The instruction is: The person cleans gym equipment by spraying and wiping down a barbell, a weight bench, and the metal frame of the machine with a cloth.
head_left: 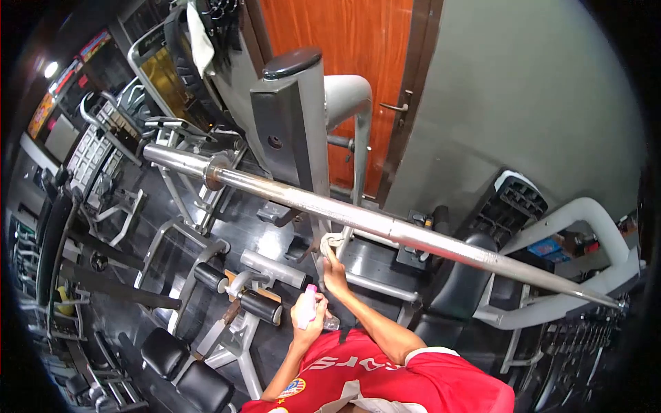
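Observation:
My left hand (306, 320) is wrapped round a spray bottle (306, 308) with a white and pink top and a clear lower part, held close to my red shirt. Farther forward, my right hand (334, 274) grips a pale cloth (332, 243) against the grey metal upright of the machine, below the bar. A long silver barbell (358, 219) runs across the view above both hands. The tall grey post (284, 138) with a black cover stands beyond the bar.
A padded bench (451, 303) and curved grey frame (585, 227) stand at the right. Black roller pads (260, 306) and a black seat (205, 382) are at the lower left. A wooden door (344, 41) and grey wall (509, 89) lie behind.

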`<state>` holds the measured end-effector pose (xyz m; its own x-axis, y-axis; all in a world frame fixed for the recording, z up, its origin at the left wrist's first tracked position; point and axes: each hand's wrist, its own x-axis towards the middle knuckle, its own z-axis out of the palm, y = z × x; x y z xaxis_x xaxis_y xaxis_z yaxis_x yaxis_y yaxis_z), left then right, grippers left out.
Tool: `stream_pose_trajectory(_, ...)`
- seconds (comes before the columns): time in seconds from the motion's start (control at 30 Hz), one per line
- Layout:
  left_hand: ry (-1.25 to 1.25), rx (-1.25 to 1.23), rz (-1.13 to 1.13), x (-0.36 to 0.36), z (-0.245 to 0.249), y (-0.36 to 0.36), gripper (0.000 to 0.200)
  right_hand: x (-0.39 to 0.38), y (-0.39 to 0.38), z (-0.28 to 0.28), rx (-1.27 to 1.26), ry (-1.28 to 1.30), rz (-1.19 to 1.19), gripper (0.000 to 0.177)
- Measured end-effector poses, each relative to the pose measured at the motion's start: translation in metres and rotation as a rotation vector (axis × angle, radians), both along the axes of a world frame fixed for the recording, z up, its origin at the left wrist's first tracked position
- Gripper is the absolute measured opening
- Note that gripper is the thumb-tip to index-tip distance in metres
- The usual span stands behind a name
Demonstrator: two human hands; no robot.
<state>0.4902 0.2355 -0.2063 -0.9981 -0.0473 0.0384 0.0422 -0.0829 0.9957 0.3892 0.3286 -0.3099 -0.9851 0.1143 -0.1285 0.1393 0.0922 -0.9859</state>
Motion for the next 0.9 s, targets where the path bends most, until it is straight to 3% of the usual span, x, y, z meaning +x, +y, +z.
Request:
stream_pose_trajectory(0.07, 0.0, -0.037, -0.059, -0.006, -0.001, -0.006, 0.011, -0.006, -0.004, 0.0, 0.027, 0.178, -0.088, 0.045)
stream_pose_trajectory(0.23, 0.006, -0.068, -0.16, -0.014, 0.005, -0.02, 0.011, -0.022, -0.013, 0.073, -0.015, 0.459, -0.178, 0.043)
stream_pose_trajectory(0.33, 0.008, -0.093, -0.275, -0.018, 0.006, -0.033, 0.012, -0.006, -0.013, 0.043, 0.031, 0.254, -0.175, 0.04)
stream_pose_trajectory(0.47, 0.013, -0.065, -0.351, -0.027, 0.004, -0.041, 0.012, 0.004, -0.016, -0.013, 0.048, 0.166, -0.234, 0.036)
stream_pose_trajectory(0.53, 0.044, -0.081, -0.383, -0.029, 0.005, -0.045, 0.012, 0.005, -0.018, 0.013, 0.059, 0.179, -0.265, 0.035)
stream_pose_trajectory(0.6, 0.054, -0.093, -0.422, -0.032, 0.005, -0.049, 0.013, 0.004, -0.022, 0.062, -0.049, 0.018, -0.301, 0.036)
stream_pose_trajectory(0.63, 0.037, -0.092, -0.446, -0.034, 0.009, -0.051, 0.013, -0.003, -0.027, 0.074, -0.008, 0.352, -0.339, 0.036)
stream_pose_trajectory(0.73, 0.016, -0.105, -0.484, -0.033, 0.009, -0.059, 0.012, -0.008, -0.029, 0.102, 0.018, 0.308, -0.347, 0.035)
stream_pose_trajectory(0.77, 0.022, -0.116, -0.495, -0.035, 0.009, -0.061, 0.012, -0.012, -0.032, 0.097, 0.039, 0.414, -0.379, 0.034)
stream_pose_trajectory(0.87, 0.016, -0.024, -0.449, -0.037, 0.011, -0.062, 0.01, -0.015, -0.03, 0.049, 0.066, 0.415, -0.363, 0.037)
stream_pose_trajectory(0.9, 0.014, -0.024, -0.461, -0.038, 0.011, -0.063, 0.01, -0.014, -0.027, 0.031, 0.075, 0.305, -0.35, 0.036)
